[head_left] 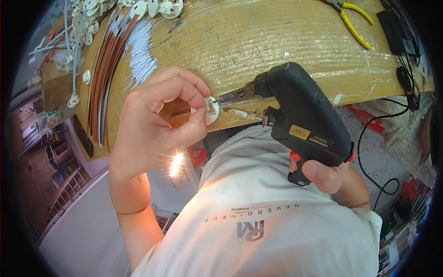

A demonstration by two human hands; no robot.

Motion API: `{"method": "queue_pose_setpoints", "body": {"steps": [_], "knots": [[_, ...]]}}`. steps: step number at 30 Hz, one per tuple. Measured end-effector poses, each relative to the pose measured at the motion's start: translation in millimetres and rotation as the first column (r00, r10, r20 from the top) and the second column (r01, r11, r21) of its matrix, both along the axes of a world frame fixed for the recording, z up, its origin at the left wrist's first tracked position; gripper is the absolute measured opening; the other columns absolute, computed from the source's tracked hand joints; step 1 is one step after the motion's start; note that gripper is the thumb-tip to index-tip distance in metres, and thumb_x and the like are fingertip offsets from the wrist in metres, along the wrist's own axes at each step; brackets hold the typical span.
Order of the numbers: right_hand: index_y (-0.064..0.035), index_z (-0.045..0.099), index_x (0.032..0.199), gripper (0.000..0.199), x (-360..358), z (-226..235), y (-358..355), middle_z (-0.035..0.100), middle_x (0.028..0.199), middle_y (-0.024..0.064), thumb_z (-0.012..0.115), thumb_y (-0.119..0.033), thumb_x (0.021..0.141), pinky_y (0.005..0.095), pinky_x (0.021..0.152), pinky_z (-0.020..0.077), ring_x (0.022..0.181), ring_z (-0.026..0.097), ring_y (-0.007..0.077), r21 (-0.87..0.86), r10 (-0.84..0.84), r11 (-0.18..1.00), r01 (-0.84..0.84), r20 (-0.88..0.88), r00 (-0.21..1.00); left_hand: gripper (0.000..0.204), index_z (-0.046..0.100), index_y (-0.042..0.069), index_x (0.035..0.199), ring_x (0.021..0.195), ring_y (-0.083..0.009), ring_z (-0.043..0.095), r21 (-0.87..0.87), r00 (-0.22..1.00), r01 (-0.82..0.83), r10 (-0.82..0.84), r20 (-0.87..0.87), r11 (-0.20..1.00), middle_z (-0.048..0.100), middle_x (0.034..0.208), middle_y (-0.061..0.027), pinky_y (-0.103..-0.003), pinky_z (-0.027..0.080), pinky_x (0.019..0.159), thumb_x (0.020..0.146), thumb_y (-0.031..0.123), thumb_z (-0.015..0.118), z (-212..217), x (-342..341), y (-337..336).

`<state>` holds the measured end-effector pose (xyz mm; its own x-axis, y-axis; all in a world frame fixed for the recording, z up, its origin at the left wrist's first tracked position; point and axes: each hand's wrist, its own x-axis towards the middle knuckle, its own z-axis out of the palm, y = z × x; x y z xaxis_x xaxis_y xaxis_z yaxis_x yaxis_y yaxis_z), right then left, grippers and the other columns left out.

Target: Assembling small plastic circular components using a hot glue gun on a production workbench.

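Between thumb and fingertips, my left hand (154,117) pinches a small round white plastic disc (212,109) with metal contacts on its face. The hand is held just over the table's near edge. My right hand (325,176) grips the handle of a black soldering gun (307,108) with a red trigger. Its dark tapered nozzle (237,94) points left, its tip at the disc's edge; whether they touch I cannot tell. Below the nozzle, a thin pale tube (240,113) on the gun also points toward the disc.
On the wooden table (221,51), brown wires (105,78) and short white wires (142,53) lie at left. More white discs (94,11) are heaped at the far left. Yellow-handled pliers (353,25) and a black power adapter (394,32) lie at the far right. A black cable (364,134) hangs at right.
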<state>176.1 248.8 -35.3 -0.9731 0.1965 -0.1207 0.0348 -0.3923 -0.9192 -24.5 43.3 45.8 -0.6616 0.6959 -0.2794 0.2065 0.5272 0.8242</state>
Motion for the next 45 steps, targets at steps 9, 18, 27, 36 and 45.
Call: {"method": "queue_pose_setpoints", "body": {"steps": [9,18,27,36,45], "knots": [[0.0058,0.069,0.103,0.03,2,13,13,0.072,0.087,0.0134,0.072,-0.01,0.078,0.0291,0.066,0.0554,0.069,0.068,0.0204,-0.017,-0.027,0.999,0.028,0.017,0.999,0.007,0.064,-0.002,0.082,0.083,-0.0072,0.062,0.038,0.998,0.053,-0.051,-0.038,0.998,0.068,0.103,-0.0094,-0.021,0.049,0.067,0.08,-0.008,0.068,0,-3,0],[0.0124,0.051,0.127,0.061,-29,68,67,0.06,0.075,0.0136,0.048,-0.04,0.096,0.0315,0.057,0.0554,0.06,0.061,0.0203,0.263,-0.587,0.716,0.646,-0.273,0.762,0.01,0.062,-0.004,0.085,0.087,-0.0102,0.065,0.064,0.98,0.171,-0.163,-0.11,0.983,0.063,0.105,-0.0091,-0.023,0.057,0.075,0.083,-0.009,0.07,-16,-8,-17],[0.002,0.069,0.111,0.031,-75,45,108,0.062,0.07,0.0076,0.066,-0.025,0.096,0.0282,0.05,0.0495,0.052,0.058,0.0144,0.43,-0.67,0.512,0.744,-0.342,0.659,0.009,0.063,-0.003,0.082,0.088,-0.0106,0.066,0.087,0.983,0.164,-0.156,-0.093,0.983,0.064,0.104,-0.0092,-0.024,0.058,0.077,0.083,-0.01,0.069,-15,-11,-13],[0.0091,0.065,0.116,0.041,-65,58,93,0.063,0.073,0.0118,0.062,-0.026,0.095,0.0315,0.052,0.053,0.057,0.062,0.0194,0.357,-0.724,0.537,0.764,-0.269,0.635,0.01,0.062,-0.003,0.083,0.088,-0.0106,0.065,0.102,0.989,0.128,-0.12,-0.086,0.986,0.066,0.102,-0.0095,-0.023,0.056,0.074,0.082,-0.01,0.07,-17,-9,-10],[0.0145,0.053,0.13,0.057,-71,48,31,0.068,0.102,0.0245,0.064,-0.025,0.09,0.0358,0.05,0.0572,0.06,0.063,0.0217,0.185,-0.537,0.811,0.555,-0.141,0.832,0.009,0.064,-0.003,0.086,0.09,-0.0102,0.066,0.131,0.995,0.093,-0.096,0.014,0.987,0.066,0.105,-0.0093,-0.023,0.058,0.077,0.083,-0.01,0.069,-16,-5,-13]]}}
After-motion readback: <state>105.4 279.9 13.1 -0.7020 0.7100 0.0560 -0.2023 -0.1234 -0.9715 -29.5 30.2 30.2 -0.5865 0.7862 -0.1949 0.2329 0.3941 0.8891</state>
